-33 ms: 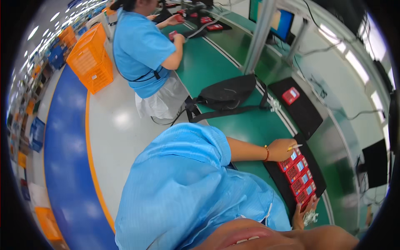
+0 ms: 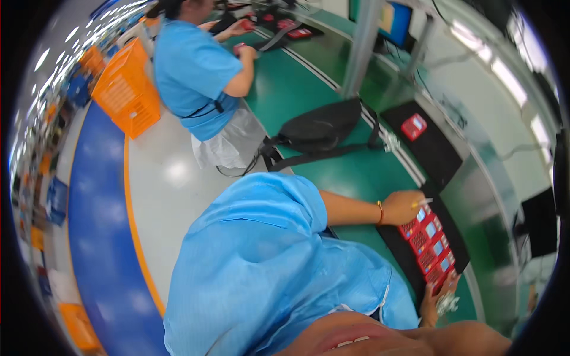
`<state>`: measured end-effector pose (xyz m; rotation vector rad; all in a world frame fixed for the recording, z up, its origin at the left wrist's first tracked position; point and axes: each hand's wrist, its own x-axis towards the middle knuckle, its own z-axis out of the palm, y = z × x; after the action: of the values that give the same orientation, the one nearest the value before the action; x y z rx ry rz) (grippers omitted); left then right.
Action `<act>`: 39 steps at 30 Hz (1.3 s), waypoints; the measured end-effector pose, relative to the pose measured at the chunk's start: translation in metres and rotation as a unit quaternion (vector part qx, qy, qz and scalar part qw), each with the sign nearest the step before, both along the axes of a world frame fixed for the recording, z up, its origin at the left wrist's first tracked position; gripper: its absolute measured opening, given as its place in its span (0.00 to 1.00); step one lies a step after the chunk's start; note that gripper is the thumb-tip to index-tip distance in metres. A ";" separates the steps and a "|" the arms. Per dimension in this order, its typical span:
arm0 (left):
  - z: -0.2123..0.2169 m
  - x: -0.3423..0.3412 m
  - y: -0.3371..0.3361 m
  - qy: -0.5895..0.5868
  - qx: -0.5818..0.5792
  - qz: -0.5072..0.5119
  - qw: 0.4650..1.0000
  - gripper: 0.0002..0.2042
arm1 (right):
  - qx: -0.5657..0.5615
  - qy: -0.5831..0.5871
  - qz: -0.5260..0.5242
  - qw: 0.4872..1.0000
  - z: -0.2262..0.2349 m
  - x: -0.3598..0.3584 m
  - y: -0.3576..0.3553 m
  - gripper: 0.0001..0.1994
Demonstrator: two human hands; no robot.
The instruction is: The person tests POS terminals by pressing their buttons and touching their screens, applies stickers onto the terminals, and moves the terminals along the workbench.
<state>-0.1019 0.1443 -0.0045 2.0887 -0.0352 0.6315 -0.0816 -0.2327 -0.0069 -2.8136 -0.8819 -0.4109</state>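
Observation:
Several red handheld devices [image 2: 427,244], with small screens and dark keypads, lie side by side in a row on a black mat [image 2: 396,252]. At the far end of the row is my left hand [image 2: 402,207], its fingers closed round a slim white-and-yellow pen-like stick [image 2: 423,203]. Its tip hangs by the farthest device. My right hand [image 2: 438,295] grips the nearest red device [image 2: 438,274] at the other end, thumb and fingers on either side of it. A crumpled, shiny whitish bunch [image 2: 446,304] shows by my right wrist.
Another red device [image 2: 414,127] lies on a second black mat [image 2: 436,160]. A black bag [image 2: 323,127] rests on the green table [image 2: 332,172]. Beyond it, a co-worker [image 2: 199,74] handles red items. Orange crates [image 2: 127,89] stand on the floor; a metal post [image 2: 361,50] rises from the table.
The whole view has shifted slightly. My left hand keeps the pen-like stick at the far end of the row, and my right hand stays on the nearest device.

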 end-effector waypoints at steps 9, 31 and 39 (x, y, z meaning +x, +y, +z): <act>-0.010 0.014 0.015 -0.081 0.152 -0.004 0.985 0.11 | 0.106 0.016 0.023 0.994 0.010 0.040 0.041 0.42; 0.006 0.006 0.025 0.082 0.284 -0.190 0.936 0.12 | 0.033 0.032 0.027 0.999 -0.009 0.027 0.001 0.59; -0.024 -0.005 0.030 0.065 0.241 -0.151 0.957 0.11 | 0.120 -0.087 -0.017 0.989 -0.011 0.004 -0.015 0.57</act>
<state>-0.1065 0.1741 -0.0280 2.5193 -0.4657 0.3146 -0.0775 -0.2473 -0.0180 -2.6036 -0.7575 -0.7270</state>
